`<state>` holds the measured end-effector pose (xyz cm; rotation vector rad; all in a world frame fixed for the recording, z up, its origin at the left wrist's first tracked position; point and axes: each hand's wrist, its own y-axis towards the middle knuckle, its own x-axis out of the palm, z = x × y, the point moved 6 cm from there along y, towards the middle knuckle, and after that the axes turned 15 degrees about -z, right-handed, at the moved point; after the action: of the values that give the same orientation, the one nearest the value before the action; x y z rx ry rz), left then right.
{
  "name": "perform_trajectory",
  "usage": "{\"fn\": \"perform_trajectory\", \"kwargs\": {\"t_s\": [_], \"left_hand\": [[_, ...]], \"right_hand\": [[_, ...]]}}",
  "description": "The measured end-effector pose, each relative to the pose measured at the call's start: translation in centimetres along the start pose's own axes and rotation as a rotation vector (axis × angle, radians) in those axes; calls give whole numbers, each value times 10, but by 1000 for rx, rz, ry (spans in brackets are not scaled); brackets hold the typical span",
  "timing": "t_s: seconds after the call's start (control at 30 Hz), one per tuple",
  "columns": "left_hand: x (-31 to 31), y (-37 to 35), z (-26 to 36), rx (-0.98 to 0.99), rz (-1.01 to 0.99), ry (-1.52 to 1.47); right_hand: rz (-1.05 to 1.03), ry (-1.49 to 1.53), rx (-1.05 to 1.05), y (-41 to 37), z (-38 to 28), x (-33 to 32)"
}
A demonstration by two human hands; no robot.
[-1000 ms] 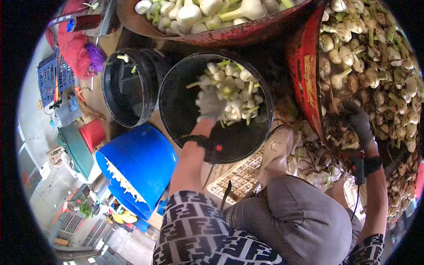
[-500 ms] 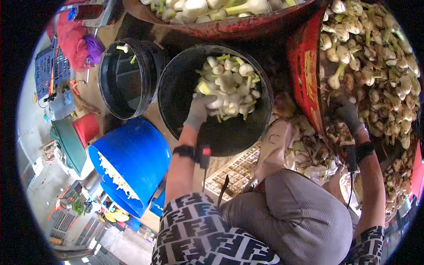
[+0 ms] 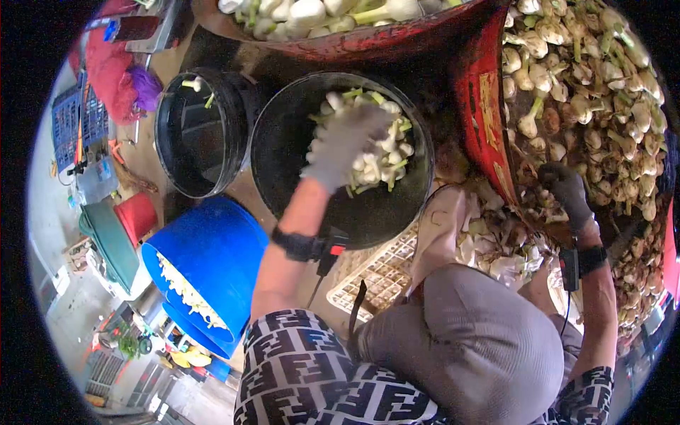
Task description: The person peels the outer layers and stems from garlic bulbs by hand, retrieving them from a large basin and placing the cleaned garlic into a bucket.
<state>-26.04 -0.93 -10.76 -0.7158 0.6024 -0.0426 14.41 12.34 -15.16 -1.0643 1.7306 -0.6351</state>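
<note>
My left hand (image 3: pixel 343 145), in a light grey glove, is over the peeled white garlic bulbs (image 3: pixel 386 159) heaped in a round black tub (image 3: pixel 283 191). Motion smears its fingers, so their grip does not show. My right hand (image 3: pixel 568 193), in a darker grey glove, is just inside the near edge of a red container (image 3: pixel 483 106) on the right. Its fingers are curled, and whatever they may hold is hidden. Beyond that hand lie many unpeeled, dirty garlic bulbs (image 3: pixel 595 106) with stems.
A second black tub (image 3: pixel 191 134) stands left, two garlic pieces at its rim. A blue barrel (image 3: pixel 212 241) lies tilted with garlic inside. Another red container (image 3: pixel 340 46) of white garlic is at the top. A cream plastic crate (image 3: pixel 375 273) and loose peels (image 3: pixel 489 237) lie near my legs.
My left hand has moved up and right across the garlic in the black tub, now blurred. My right hand has risen into plainer view at the container's edge, its fingers curled.
</note>
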Motion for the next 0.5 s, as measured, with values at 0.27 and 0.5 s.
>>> {"fn": "perform_trajectory", "kwargs": {"t_s": [0.27, 0.5], "left_hand": [[148, 161, -138, -136, 7, 473], [112, 105, -110, -96, -122, -47]], "right_hand": [[-83, 160, -346, 82, -5, 28], [-92, -277, -185, 99, -19, 45]]}}
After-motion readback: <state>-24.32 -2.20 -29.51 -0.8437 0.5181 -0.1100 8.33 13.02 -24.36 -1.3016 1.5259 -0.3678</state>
